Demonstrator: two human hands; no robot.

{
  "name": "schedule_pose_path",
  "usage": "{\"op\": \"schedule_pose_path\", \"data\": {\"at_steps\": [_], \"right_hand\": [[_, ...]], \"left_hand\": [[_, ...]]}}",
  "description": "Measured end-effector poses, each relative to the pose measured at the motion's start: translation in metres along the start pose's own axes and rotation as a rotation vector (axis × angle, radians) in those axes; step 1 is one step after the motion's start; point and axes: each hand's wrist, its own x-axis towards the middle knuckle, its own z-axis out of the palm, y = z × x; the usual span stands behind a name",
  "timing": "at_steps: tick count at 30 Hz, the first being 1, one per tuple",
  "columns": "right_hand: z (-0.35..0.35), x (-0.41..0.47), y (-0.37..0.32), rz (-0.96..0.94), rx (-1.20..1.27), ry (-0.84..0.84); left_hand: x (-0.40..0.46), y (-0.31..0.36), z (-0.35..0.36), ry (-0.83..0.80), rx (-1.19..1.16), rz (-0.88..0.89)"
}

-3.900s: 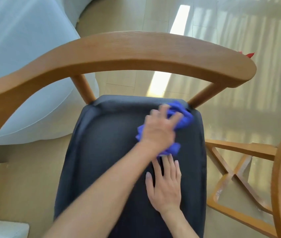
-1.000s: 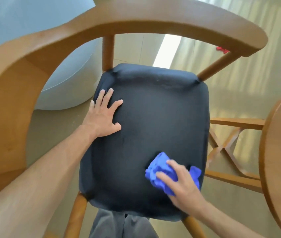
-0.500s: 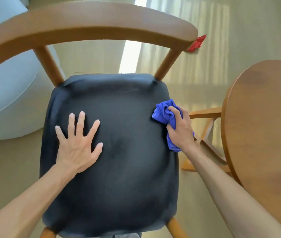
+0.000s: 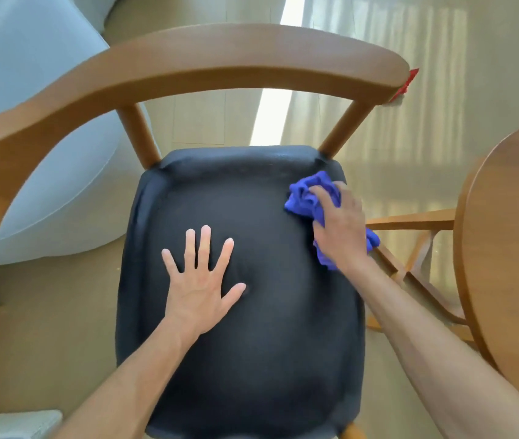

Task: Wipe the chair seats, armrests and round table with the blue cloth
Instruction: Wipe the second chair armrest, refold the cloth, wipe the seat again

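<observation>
Your blue cloth [image 4: 307,198] sits bunched at the far right edge of the black chair seat [image 4: 251,343], partly hidden under your right hand [image 4: 339,231], whose fingers curl over and grip it. Your left hand [image 4: 201,286] lies flat mid-seat, fingers spread wide. The curved wooden armrest [image 4: 220,61] arcs beyond. The round table [image 4: 511,248] is cut off at the right; a red scrap [image 4: 408,82] peeks out behind the armrest end, too hidden to identify.

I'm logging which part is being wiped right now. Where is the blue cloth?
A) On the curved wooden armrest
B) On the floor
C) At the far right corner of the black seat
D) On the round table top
C: the right hand holds the blue cloth bunched against the black seat at its far right corner.
</observation>
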Motion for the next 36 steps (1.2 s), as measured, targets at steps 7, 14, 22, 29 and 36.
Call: {"op": "schedule_pose_path", "data": {"at_steps": [7, 14, 22, 29, 36], "right_hand": [[0.05, 0.055, -0.141, -0.051, 0.01, -0.032], [0.049, 0.056, -0.14, -0.605, -0.013, -0.195], [0.029, 0.045, -0.073, 0.208, 0.005, 0.055], [0.056, -0.092, -0.124, -0.465, 0.076, -0.083], [-0.001, -0.159, -0.051, -0.531, 0.078, -0.423]], "left_hand": [[-0.004, -0.006, 0.003, 0.012, -0.004, 0.009], [-0.012, -0.02, -0.004, 0.042, -0.085, 0.089], [-0.039, -0.061, 0.002, 0.05, -0.3, -0.289], [-0.051, -0.072, 0.008, 0.015, -0.434, -0.274], [-0.037, -0.051, -0.029, -0.192, -0.254, -0.332]]}}
